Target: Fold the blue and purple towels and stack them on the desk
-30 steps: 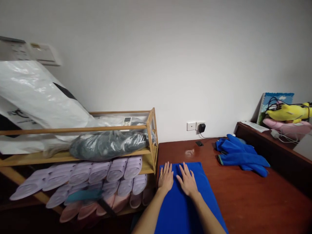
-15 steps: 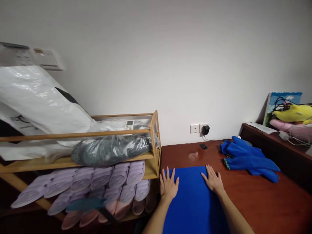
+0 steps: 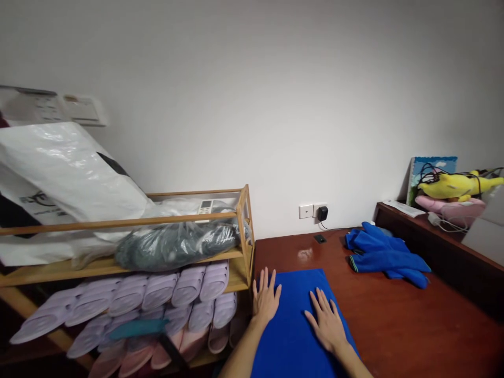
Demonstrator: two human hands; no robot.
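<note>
A flat blue cloth lies lengthwise on the red-brown wooden desk, running down out of the bottom of the view. My left hand rests with fingers spread at the cloth's left edge, beside the desk's edge. Palm down on the cloth's right half is my right hand, its fingers stretched out and apart. Neither hand grips anything. Further back on the right lies a crumpled blue cloth bundle, apart from both hands.
A wooden rack on the left holds lilac slippers, a plastic-wrapped dark bundle, a remote control and a white bag. A black plug sits in the wall socket. On the right ledge lies a yellow plush toy.
My right hand has moved from the cloth's far right corner inward and nearer to me. My left hand stays near the left edge. The view has shifted slightly.
</note>
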